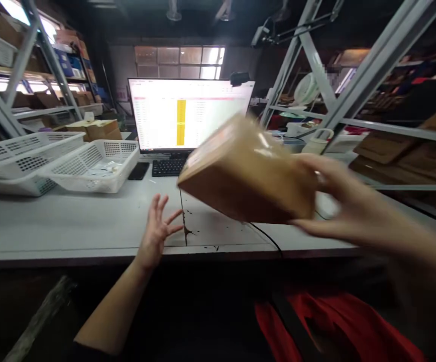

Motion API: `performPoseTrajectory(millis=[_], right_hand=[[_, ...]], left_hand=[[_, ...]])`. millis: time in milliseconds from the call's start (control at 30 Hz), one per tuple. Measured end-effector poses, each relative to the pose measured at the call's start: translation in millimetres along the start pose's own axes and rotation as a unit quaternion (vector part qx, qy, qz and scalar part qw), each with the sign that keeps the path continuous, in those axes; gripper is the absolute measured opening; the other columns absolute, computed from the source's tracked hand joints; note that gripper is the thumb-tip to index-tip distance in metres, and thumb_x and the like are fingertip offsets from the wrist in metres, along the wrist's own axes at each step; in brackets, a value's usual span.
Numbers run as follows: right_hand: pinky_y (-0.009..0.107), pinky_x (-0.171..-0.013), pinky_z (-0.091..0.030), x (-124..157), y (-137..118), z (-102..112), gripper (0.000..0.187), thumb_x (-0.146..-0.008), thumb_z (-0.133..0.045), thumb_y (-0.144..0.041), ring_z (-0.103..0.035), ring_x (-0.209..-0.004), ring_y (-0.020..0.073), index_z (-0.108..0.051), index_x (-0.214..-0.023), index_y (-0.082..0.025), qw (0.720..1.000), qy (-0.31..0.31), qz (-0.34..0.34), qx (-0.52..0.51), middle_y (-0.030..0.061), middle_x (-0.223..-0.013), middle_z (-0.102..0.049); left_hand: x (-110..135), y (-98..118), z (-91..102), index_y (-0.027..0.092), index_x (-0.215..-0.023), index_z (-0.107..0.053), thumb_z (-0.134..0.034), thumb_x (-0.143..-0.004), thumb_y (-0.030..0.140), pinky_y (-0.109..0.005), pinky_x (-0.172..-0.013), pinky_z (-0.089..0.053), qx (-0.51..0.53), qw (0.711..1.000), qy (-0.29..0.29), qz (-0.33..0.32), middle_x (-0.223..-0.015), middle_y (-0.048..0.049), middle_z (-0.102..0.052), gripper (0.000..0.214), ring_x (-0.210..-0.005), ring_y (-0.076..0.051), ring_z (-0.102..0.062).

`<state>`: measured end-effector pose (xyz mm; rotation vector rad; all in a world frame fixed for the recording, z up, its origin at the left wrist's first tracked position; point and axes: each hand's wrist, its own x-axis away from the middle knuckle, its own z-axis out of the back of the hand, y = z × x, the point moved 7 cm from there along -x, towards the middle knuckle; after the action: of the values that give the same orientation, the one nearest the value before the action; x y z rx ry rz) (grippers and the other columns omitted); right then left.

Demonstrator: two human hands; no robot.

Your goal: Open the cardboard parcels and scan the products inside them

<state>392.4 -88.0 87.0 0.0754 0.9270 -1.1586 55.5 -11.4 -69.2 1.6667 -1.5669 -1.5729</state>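
A blurred brown parcel (pixel 246 171) is gripped by the right hand (pixel 338 201); its label is unreadable. The left hand (pixel 156 229) is held open, empty, below it.

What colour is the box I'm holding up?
The box is tan brown with a shiny wrap, in the right hand; head view.

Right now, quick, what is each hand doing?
Left hand: open, fingers spread, holding nothing, over the table.
Right hand: gripping the brown parcel by one end.
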Motion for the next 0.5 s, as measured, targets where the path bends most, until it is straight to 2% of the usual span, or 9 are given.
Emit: performPoseTrajectory(millis=[33, 100, 133, 200, 267, 300, 367, 433, 500], right_hand=[[0.059, -0.12, -0.049, -3, -37, -33, 0.085, -0.071, -0.097, -0.042, -0.054, -0.142, 0.0373, -0.06, -0.148, -0.05, 0.985, -0.067, 0.151, 0.058, 0.0026, -0.155, -0.055], [0.06, -0.12, -0.047, 6, -89, -94, 0.073, -0.088, -0.081, -0.022, -0.052, -0.144, 0.0319, -0.056, -0.149, -0.052, 0.914, -0.066, 0.37, 0.152, 0.0023, -0.156, -0.055], [0.058, -0.119, -0.048, 14, -105, -124, 0.071, -0.093, -0.072, -0.014, -0.054, -0.143, 0.0281, -0.055, -0.151, -0.05, 0.882, -0.059, 0.435, 0.173, 0.0027, -0.155, -0.056], [0.055, -0.115, -0.052, 25, -116, -169, 0.064, -0.097, -0.063, -0.01, -0.054, -0.142, 0.0281, -0.055, -0.153, -0.04, 0.848, -0.059, 0.5, 0.164, 0.008, -0.153, -0.059], [0.048, -0.112, -0.055, 25, -103, -191, 0.054, -0.101, -0.062, -0.018, -0.055, -0.142, 0.0274, -0.057, -0.153, -0.032, 0.847, -0.085, 0.514, 0.105, 0.0101, -0.15, -0.061], [0.044, -0.11, -0.057, 16, -88, -192, 0.051, -0.102, -0.061, -0.023, -0.056, -0.14, 0.0255, -0.057, -0.152, -0.031, 0.86, -0.09, 0.498, 0.072, 0.0092, -0.148, -0.063], [0.041, -0.109, -0.058, -21, -38, -181, 0.045, -0.105, -0.056, -0.028, -0.062, -0.133, 0.0224, -0.06, -0.15, -0.03, 0.913, -0.064, 0.4, 0.044, 0.0072, -0.142, -0.067], [0.046, -0.11, -0.057, -73, 39, -167, 0.045, -0.107, -0.045, -0.024, -0.064, -0.128, 0.0247, -0.064, -0.148, -0.027, 0.975, -0.025, 0.191, 0.115, 0.0096, -0.137, -0.069], [0.052, -0.115, -0.051, -111, 118, -170, 0.052, -0.105, -0.036, -0.018, -0.057, -0.137, 0.0302, -0.066, -0.147, -0.021, 0.967, -0.079, 0.01, 0.243, 0.0148, -0.146, -0.063]], left_hand=[[-4, 4, 16.3, 0.037, -0.165, -0.027, -0.06, -0.091, 0.078, -0.052, -0.095, -0.064, 0.05, 0.998, 0.038, 0.029, -0.176, -0.0155, -0.024, 0.091, -0.141, -0.04, -0.058], [-9, 10, 50.7, 0.025, -0.161, -0.039, -0.055, -0.085, 0.09, -0.056, -0.099, -0.063, 0.105, 0.983, 0.118, 0.089, -0.166, -0.0188, -0.043, 0.101, -0.141, -0.043, -0.057], [-10, 13, 67.9, 0.02, -0.154, -0.048, -0.061, -0.081, 0.09, -0.055, -0.1, -0.063, 0.11, 0.975, 0.159, 0.113, -0.156, -0.0194, -0.056, 0.102, -0.139, -0.043, -0.058], [-6, 18, 97.3, 0.016, -0.142, -0.061, -0.083, -0.071, 0.075, -0.05, -0.102, -0.063, 0.096, 0.961, 0.221, 0.136, -0.137, -0.017, -0.07, 0.095, -0.135, -0.043, -0.062], [-1, 20, 116.3, 0.017, -0.138, -0.063, -0.095, -0.062, 0.054, -0.044, -0.102, -0.064, 0.072, 0.957, 0.242, 0.144, -0.133, -0.013, -0.073, 0.091, -0.13, -0.041, -0.065], [1, 19, 121.9, 0.018, -0.14, -0.063, -0.096, -0.059, 0.047, -0.043, -0.101, -0.064, 0.061, 0.958, 0.237, 0.149, -0.133, -0.0116, -0.073, 0.091, -0.129, -0.039, -0.067], [4, 16, 129.5, 0.02, -0.141, -0.062, -0.094, -0.059, 0.042, -0.042, -0.1, -0.065, 0.043, 0.961, 0.226, 0.154, -0.13, -0.0101, -0.074, 0.09, -0.124, -0.038, -0.069], [6, 12, 135.8, 0.021, -0.139, -0.064, -0.092, -0.06, 0.043, -0.044, -0.098, -0.066, 0.032, 0.96, 0.235, 0.15, -0.123, -0.0094, -0.077, 0.086, -0.121, -0.039, -0.071], [7, 8, 140.4, 0.02, -0.135, -0.067, -0.091, -0.06, 0.047, -0.046, -0.098, -0.066, 0.031, 0.955, 0.256, 0.147, -0.117, -0.0092, -0.078, 0.083, -0.121, -0.04, -0.071]])
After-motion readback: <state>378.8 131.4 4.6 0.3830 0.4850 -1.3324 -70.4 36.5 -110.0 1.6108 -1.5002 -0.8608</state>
